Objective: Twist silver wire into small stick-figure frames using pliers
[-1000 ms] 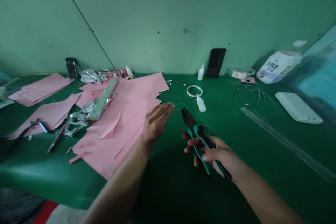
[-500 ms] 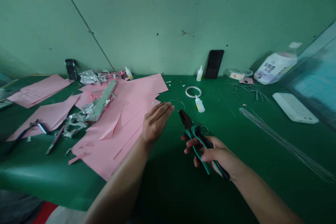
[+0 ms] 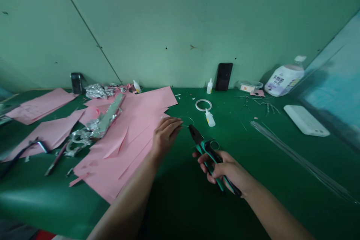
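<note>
My right hand is closed round the green and black handles of a pair of pliers, whose dark jaws point up and left. My left hand reaches forward with its fingers pressed together, pinching a thin wire loop just left of the plier jaws. A second small wire ring lies on the green table beside the pliers. Large pink paper sheets lie directly left of my left hand.
A small glue bottle and a white tape ring sit beyond the pliers. A bundle of long straight wires, a white box and a white jug are at right. Crumpled foil lies left; a black phone leans on the wall.
The view has tilted so everything sits lower in frame. My left hand's fingers have curled a little more over the wire loop; the pliers stay close to it.
</note>
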